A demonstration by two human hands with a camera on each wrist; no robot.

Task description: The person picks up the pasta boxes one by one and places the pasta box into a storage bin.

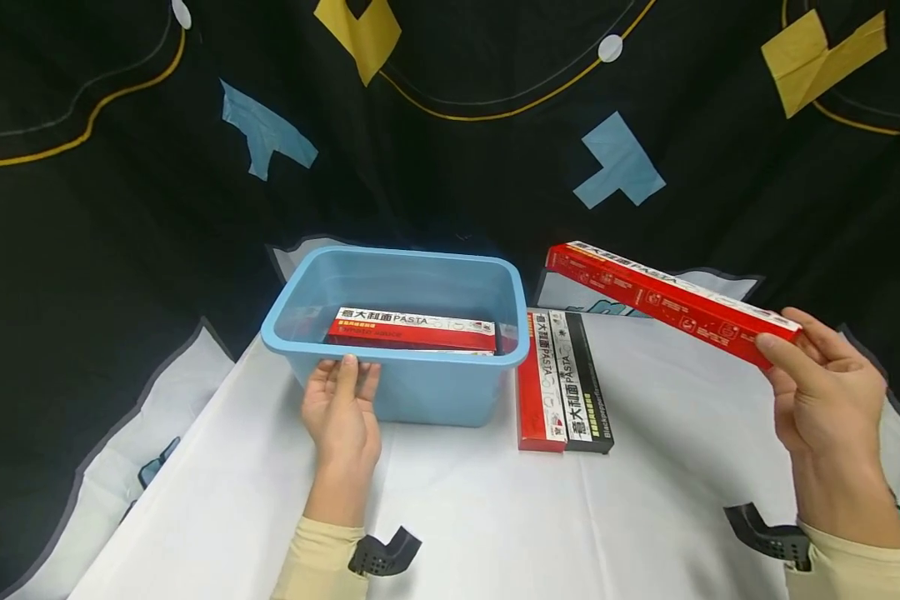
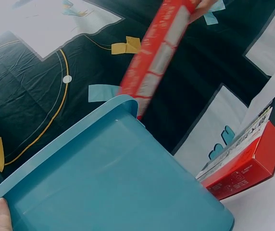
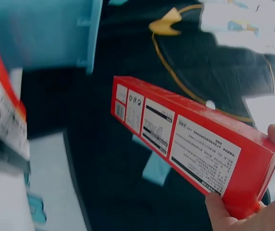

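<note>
A person's right hand [image 1: 832, 387] pinches one end of a red pasta box [image 1: 660, 300], aloft right of a light-blue plastic bin [image 1: 420, 390] whose rim the left hand [image 1: 345, 408] grips. A tomato-sauce pasta box [image 1: 412, 327] sits inside; a red carton [image 1: 530, 408] and a black carton [image 1: 594, 392] lie side by side on white cloth [image 1: 495, 517].

Bright, soft light fills the white tablecloth [image 1: 465, 500] on my head feed, faint shadows falling beside the right hand [image 1: 828, 396]. My left-wrist picture washes out at upper left and smears the held red box [image 2: 154, 53]; my right-wrist one (crisp on that box's labels [image 3: 202, 154]) blurs the blue tub [image 3: 51, 33].
</note>
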